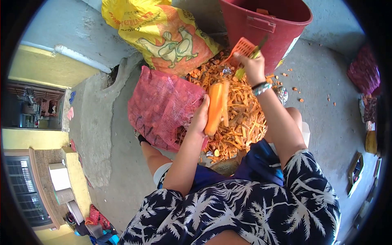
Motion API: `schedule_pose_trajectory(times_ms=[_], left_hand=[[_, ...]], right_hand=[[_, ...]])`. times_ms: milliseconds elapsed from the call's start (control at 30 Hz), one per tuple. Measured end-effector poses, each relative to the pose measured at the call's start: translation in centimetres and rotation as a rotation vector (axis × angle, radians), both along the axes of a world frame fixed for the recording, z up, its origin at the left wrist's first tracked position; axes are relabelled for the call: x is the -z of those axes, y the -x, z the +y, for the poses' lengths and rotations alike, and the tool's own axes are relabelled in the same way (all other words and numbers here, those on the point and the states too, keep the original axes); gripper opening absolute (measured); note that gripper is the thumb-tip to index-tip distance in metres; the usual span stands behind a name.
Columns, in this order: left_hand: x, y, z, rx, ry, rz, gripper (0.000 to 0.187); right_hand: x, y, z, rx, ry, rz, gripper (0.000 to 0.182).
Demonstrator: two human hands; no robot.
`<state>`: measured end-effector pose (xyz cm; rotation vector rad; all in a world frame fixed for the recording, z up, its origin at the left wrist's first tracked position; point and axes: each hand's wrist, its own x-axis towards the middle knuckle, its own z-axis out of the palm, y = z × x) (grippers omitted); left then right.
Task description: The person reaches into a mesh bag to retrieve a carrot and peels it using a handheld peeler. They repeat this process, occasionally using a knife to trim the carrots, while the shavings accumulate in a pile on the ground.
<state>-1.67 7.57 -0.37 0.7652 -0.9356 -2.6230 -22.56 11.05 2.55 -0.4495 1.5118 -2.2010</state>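
My left hand (200,118) is closed round the lower side of a peeled carrot (214,110), held upright over the heap. A pale orange strip of peel (226,104) shows along the carrot's right side. My right hand (254,67) is raised up and to the right, apart from the carrot. Its fingers are closed on a yellow-green tool with a dark blade (256,52), smeared by motion. An orange slotted plastic piece (244,47) shows right at these fingers. Below both hands spreads a heap of carrot peelings (241,118), lying between my legs.
Left of the heap rests a red mesh sack (159,106) filled with carrots. Behind it stands a yellow printed sack (163,36). A large red bin (277,32) is at the back right, with carrot bits on the concrete floor (322,122) beside it. A purple mesh sack (364,71) lies far right.
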Motion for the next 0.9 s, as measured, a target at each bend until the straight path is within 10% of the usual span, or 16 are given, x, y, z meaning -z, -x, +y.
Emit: schedule_pose_trajectory(times_ms=[333, 633, 733, 900], left_hand=[[-1.1, 0.8, -2.4, -0.146, 0.098, -0.085, 0.047], [-1.2, -0.6, -1.1, -0.033, 0.020, 0.077, 0.055], [0.9, -0.6, -3.4, -0.140, -0.002, 0.071, 0.054], [-0.7, 0.7, -2.6, -0.134, 0.141, -0.135, 0.054]], right_hand=[[-0.5, -8.7, 3.4, -0.459, 0.081, -0.018, 0.046], [-0.1, -0.7, 0.5, -0.095, 0.063, -0.098, 0.009], [-2.1, -6.6, 2.8, -0.364, 0.106, -0.073, 0.045], [-1.1, -8.7, 3.5, -0.521, 0.053, -0.066, 0.047]])
